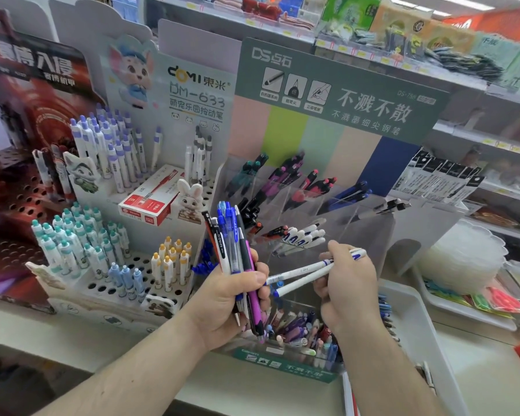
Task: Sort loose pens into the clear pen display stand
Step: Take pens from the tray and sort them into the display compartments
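Left hand (234,291) grips a mixed bundle of pens (233,235) upright, just in front of the clear pen display stand (309,205). Right hand (347,280) pinches two white pens with blue caps (300,276), held across the stand's front bin beside the bundle.

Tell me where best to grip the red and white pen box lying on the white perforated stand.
Grip the red and white pen box across its short width near the front end, coming from above. It lies flat and long, its top face bare, while upright pens stand behind it and a rabbit figurine sits close on its right.
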A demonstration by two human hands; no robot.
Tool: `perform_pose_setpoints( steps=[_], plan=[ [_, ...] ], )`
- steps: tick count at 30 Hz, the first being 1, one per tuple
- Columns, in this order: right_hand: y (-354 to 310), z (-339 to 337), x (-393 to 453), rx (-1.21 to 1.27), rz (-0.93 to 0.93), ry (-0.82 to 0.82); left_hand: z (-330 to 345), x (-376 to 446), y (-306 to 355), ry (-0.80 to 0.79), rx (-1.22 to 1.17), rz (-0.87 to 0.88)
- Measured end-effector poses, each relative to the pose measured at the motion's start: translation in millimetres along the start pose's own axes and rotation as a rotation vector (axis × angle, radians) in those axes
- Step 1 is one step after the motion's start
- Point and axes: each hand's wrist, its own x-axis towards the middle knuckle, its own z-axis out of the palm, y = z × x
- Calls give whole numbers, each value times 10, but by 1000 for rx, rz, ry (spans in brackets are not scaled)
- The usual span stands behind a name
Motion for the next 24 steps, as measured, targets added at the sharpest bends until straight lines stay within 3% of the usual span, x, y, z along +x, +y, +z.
perform_pose_setpoints(
  steps=[12, 19, 24],
  plan=[
    [101, 93, -64, 49, -54, 111, 12, 2, 23, -49, 25, -10],
    [-3, 23, -150, 476, 148, -160, 16, 57, 87, -99, -107, 23],
    [10, -21, -177, 533, 137, -248, 38, 108, 117, -110, -160, 33]
  ],
)
